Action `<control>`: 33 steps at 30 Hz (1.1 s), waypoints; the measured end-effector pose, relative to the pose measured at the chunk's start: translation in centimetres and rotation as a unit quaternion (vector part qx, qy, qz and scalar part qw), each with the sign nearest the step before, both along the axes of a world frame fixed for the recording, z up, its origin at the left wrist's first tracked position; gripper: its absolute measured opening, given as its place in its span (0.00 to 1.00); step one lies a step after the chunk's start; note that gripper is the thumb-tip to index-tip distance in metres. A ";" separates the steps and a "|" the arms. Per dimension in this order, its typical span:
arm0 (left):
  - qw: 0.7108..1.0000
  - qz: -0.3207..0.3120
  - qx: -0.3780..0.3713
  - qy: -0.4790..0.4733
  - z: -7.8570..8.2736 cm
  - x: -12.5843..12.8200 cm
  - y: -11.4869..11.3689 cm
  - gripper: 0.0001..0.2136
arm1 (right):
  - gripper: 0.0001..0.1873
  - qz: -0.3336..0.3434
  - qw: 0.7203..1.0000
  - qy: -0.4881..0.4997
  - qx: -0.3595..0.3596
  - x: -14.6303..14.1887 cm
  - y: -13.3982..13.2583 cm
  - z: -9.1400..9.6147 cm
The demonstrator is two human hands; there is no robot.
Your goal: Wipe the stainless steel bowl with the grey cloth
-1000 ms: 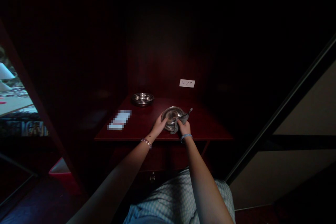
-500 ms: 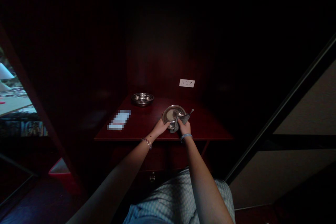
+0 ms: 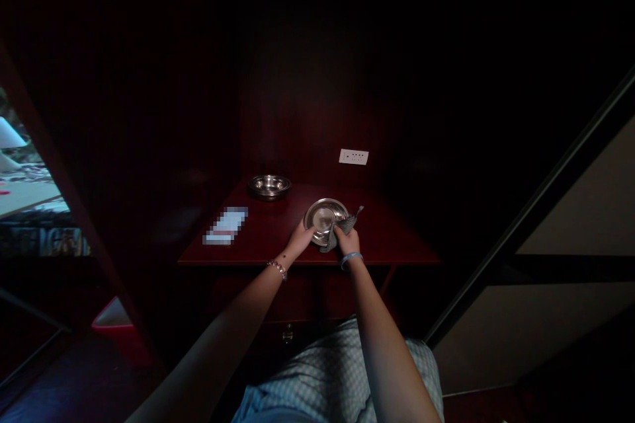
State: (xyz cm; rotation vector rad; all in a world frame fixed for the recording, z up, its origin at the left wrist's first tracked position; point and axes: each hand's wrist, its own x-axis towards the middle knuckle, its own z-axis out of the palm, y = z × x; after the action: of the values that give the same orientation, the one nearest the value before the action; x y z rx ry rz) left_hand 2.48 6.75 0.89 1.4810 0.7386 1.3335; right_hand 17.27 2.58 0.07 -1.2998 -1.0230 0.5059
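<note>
A shiny round metal dish (image 3: 323, 217) is tilted toward me above the front of the dark red desk (image 3: 397, 238). My left hand (image 3: 301, 240) grips its lower left rim, thumb on the inside. My right hand (image 3: 348, 240) is closed on a grey cloth (image 3: 337, 231), which folds over the dish's right rim and lies against its inner side. The fingers of both hands are mostly hidden behind the dish and cloth. Farther back on the left stands another metal dish (image 3: 269, 187), perhaps a stack.
A blurred-out pale rectangular item (image 3: 225, 226) lies at the desk's left. A white socket plate (image 3: 354, 157) is on the back wall. Dark side panels rise on both sides. A red bin (image 3: 116, 327) stands on the floor at lower left, and a drawer knob (image 3: 288, 334) is under the desk.
The dish and both hands have shifted slightly to the left. The cloth still covers the dish's right rim, and the other things have stayed put.
</note>
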 end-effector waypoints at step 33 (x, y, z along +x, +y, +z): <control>0.992 -0.022 0.096 0.075 0.3 -0.4 -0.9 0.17 | 0.15 -0.031 0.999 0.021 -0.003 0.1 0.0 0.1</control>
State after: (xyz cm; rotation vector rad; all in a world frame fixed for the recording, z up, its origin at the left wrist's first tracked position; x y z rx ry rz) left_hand 2.11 5.88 1.18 1.7556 0.6832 1.2992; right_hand 17.33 2.58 0.21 -1.3175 -0.9447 0.4880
